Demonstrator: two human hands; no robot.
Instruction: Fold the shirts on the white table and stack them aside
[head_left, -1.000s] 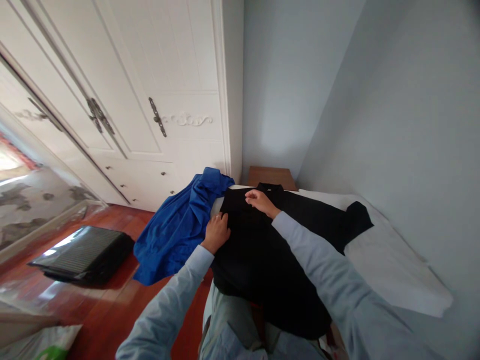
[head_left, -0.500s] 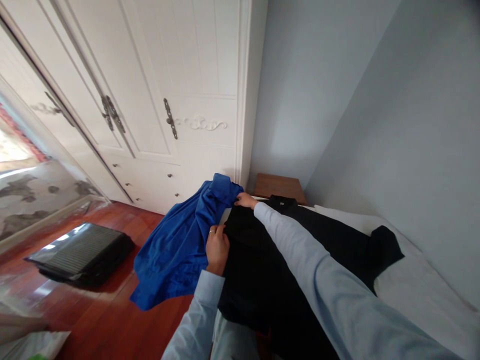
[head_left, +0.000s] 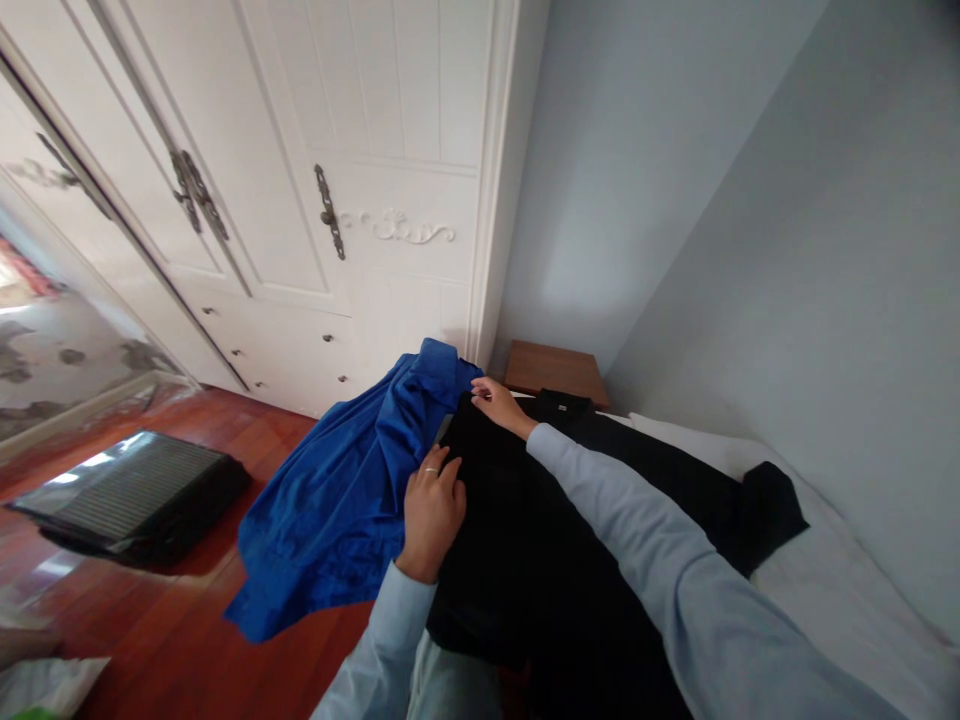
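A black shirt lies spread before me, its collar and small label facing up at the far side and one sleeve reaching right. My left hand, wearing a ring, rests on the black shirt's left edge with its fingers loosely apart. Farther up that edge, my right hand lies at the shirt's corner, fingers slightly bent and apart. Just left of both hands, a blue shirt hangs down in folds toward the floor, its upper end near my right fingertips.
A white wardrobe with dark handles and drawers stands ahead. A brown wooden stand sits in the corner by the grey wall. White bedding lies under the black shirt. A dark suitcase rests on the red wooden floor.
The fingers of both hands have loosened from the black shirt's edge. My right hand has shifted slightly back. The view has turned a little, moving the suitcase and wardrobe left.
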